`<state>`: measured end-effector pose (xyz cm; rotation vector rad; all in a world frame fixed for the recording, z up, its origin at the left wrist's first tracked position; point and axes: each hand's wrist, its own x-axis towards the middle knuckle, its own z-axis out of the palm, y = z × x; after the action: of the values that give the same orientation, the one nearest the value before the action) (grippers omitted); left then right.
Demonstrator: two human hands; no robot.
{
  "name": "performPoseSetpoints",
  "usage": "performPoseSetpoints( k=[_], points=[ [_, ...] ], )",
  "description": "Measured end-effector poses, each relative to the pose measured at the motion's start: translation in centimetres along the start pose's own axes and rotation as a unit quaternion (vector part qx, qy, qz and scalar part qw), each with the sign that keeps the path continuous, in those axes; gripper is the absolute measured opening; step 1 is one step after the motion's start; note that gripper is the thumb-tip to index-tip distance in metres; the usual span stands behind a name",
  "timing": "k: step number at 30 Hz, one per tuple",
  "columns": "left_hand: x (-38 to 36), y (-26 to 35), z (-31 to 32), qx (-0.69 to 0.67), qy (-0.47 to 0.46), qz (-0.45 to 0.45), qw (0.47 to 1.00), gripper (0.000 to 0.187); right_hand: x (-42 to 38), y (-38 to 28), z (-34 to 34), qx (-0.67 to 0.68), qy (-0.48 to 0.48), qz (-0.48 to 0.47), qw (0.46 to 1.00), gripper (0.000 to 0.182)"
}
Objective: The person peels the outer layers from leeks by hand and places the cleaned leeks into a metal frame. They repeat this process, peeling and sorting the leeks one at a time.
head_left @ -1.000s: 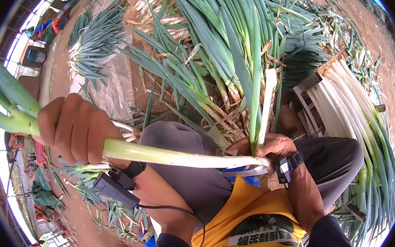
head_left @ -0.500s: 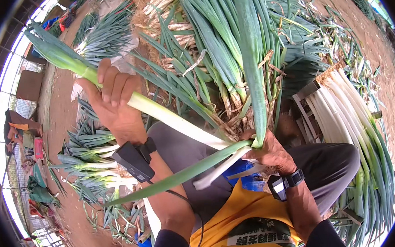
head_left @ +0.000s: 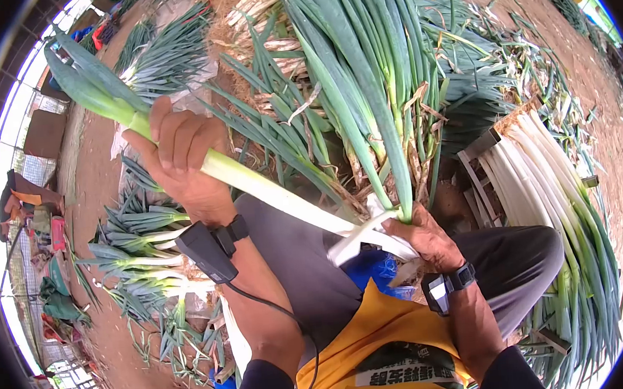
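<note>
My left hand (head_left: 188,157) is wrapped round a long green onion (head_left: 271,190), held slantwise with its green leaves at the upper left. Its white lower end reaches toward my right hand (head_left: 432,236). The fingers of that hand are closed on stripped outer leaves (head_left: 404,176); their green blades point away from me and their pale, limp sheaths (head_left: 363,240) cross the onion's white end. Just beyond my hands lies a heap of untrimmed green onions (head_left: 348,60) with dry, brownish bases.
To my right, peeled green onions (head_left: 536,169) are stacked in a metal frame (head_left: 472,189). Smaller bunches (head_left: 147,244) lie on the ground at my left. Leaf scraps (head_left: 560,94) litter the soil at the right, and a wire fence (head_left: 6,218) runs along the left.
The outer leaf that pointed to the lower left has swung away from me and now stands beside the other blade. The pale sheaths lie across the onion's end. My left hand has hardly moved.
</note>
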<state>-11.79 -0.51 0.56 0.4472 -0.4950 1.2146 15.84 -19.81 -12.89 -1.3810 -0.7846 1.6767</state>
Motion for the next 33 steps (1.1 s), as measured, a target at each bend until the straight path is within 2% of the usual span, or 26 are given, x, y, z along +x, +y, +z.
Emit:
performPoseSetpoints(
  k=[2, 5, 8, 12, 16, 19, 20, 23, 26, 29, 30, 31, 33],
  points=[
    [0.1, 0.0, -0.1, -0.024, -0.028, -0.002, 0.999, 0.043, -0.3, -0.6, 0.5, 0.07, 0.016, 0.046, 0.996, 0.034],
    [0.1, -0.1, 0.0, 0.02, -0.019, 0.009, 1.0, 0.046, -0.1, -0.8, 0.0, 0.105, -0.013, 0.07, 0.992, 0.035],
    [0.0, 0.7, -0.1, 0.028, -0.04, -0.02, 0.999, 0.049, 0.0, -0.8, -0.5, 0.144, 0.033, 0.059, 0.987, 0.033],
    [0.0, 0.7, 0.3, 0.053, -0.015, 0.0, 0.998, 0.048, 1.0, 0.4, -1.4, 0.23, 0.051, -0.015, 0.972, 0.024],
    [-0.4, 1.1, 0.4, 0.06, 0.017, 0.014, 0.998, 0.046, 2.0, 1.5, -2.4, 0.359, -0.013, -0.072, 0.93, 0.029],
    [-0.7, 1.6, 0.5, 0.066, 0.023, 0.018, 0.997, 0.045, 2.1, 0.7, -3.0, 0.419, -0.055, -0.074, 0.903, 0.033],
    [-0.8, 1.7, 0.6, 0.069, 0.025, 0.019, 0.997, 0.044, 1.8, -0.1, -3.0, 0.439, -0.077, -0.042, 0.894, 0.035],
    [-1.1, 2.0, 1.2, 0.093, 0.027, 0.02, 0.995, 0.043, 1.8, -0.6, -3.7, 0.448, -0.111, -0.036, 0.887, 0.04],
    [-1.1, 2.0, 1.9, 0.12, 0.025, 0.028, 0.992, 0.041, 1.8, -0.4, -5.0, 0.444, -0.097, -0.056, 0.889, 0.041],
    [-1.3, 2.7, 2.8, 0.136, 0.037, 0.038, 0.989, 0.042, 1.7, 0.7, -7.2, 0.403, 0.018, -0.088, 0.911, 0.044],
    [-1.4, 3.0, 3.0, 0.14, 0.044, 0.044, 0.988, 0.042, 1.5, 0.9, -8.2, 0.377, 0.002, -0.105, 0.92, 0.041],
    [-1.5, 3.2, 3.2, 0.146, 0.05, 0.049, 0.987, 0.042, 1.9, 1.7, -9.7, 0.319, 0.07, -0.101, 0.94, 0.032],
    [-2.0, 4.0, 3.3, 0.176, 0.059, 0.064, 0.981, 0.043, 2.7, 4.5, -12.0, 0.278, 0.138, -0.14, 0.94, 0.021]
  ],
)
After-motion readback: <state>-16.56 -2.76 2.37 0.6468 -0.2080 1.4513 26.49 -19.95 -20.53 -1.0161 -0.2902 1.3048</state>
